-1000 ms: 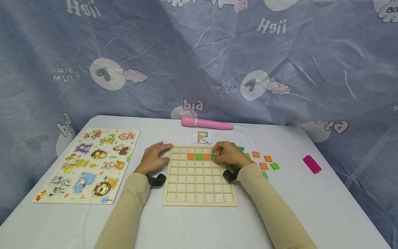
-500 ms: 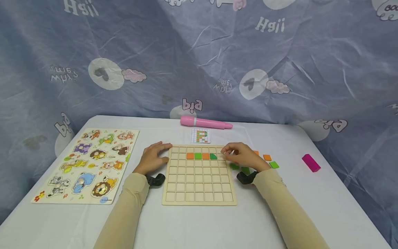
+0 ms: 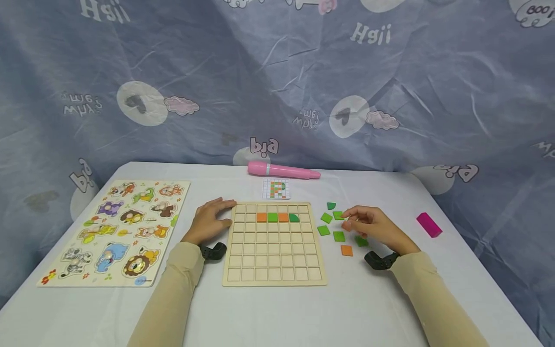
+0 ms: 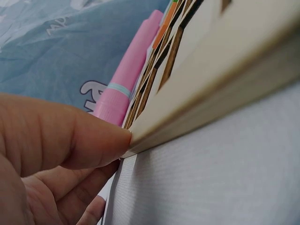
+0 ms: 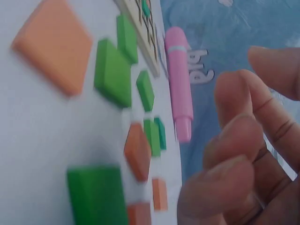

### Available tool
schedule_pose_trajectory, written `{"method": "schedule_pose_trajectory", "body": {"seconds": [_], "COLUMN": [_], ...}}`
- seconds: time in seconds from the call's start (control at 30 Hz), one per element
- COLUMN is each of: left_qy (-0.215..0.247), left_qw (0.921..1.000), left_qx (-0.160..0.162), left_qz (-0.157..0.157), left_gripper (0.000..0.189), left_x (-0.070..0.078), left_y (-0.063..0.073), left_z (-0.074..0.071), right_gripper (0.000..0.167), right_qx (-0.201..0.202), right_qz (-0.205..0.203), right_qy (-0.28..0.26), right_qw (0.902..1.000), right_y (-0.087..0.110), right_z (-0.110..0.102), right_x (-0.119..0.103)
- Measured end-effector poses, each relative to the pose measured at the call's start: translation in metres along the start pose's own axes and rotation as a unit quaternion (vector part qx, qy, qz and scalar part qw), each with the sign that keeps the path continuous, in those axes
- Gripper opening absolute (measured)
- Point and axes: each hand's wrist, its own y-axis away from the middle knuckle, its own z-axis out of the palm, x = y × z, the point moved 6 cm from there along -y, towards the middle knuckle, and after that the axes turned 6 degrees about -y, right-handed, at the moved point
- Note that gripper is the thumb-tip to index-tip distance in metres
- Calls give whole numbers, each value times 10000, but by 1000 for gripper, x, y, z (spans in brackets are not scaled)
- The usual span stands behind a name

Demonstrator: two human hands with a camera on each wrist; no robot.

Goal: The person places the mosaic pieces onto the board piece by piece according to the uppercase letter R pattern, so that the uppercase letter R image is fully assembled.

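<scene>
A wooden grid board [image 3: 274, 275] lies flat, with a row of two orange tiles, a light green tile [image 3: 272, 217] and a dark green rounded tile [image 3: 294, 218] near its top. My left hand [image 3: 209, 221] rests at the board's upper left edge, thumb and fingers touching it; the left wrist view shows the thumb [image 4: 93, 140] against the rim. Right of the board, my right hand [image 3: 375, 226] hovers over loose tiles, hiding some. In the right wrist view its fingers are loosely bent, with nothing between them. Light green tiles [image 3: 339, 236] and an orange tile [image 3: 347, 250] lie around it.
A small pattern card [image 3: 276, 189] sits behind the board, a pink pen-like stick [image 3: 284, 171] beyond it. To the left lies an animal puzzle board [image 3: 117, 236]. A magenta block [image 3: 429, 225] lies at the right. A printed cloth [image 3: 277, 96] hangs behind the table.
My right hand has let go of the dark green rounded tile in the board and moved right, over the loose tiles. The left hand stays at the board's edge.
</scene>
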Motion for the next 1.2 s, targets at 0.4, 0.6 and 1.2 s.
{"method": "schedule_pose_trajectory", "body": {"seconds": [0.4, 0.6, 1.2], "left_qy": [-11, 8, -31], "left_qw": [10000, 10000, 10000], "left_qx": [1, -31, -4], "left_qz": [32, 4, 8], "left_gripper": [59, 59, 58], "left_x": [3, 3, 2], "left_y": [-3, -3, 0], "left_z": [0, -2, -1], "right_gripper": [34, 34, 35], "right_qx": [285, 267, -600], "right_qz": [143, 70, -61], "right_qy": [83, 50, -174], "right_qw": [9995, 9996, 9980], "right_y": [23, 24, 31], "right_z": [-25, -28, -36], "right_x": [18, 21, 41]}}
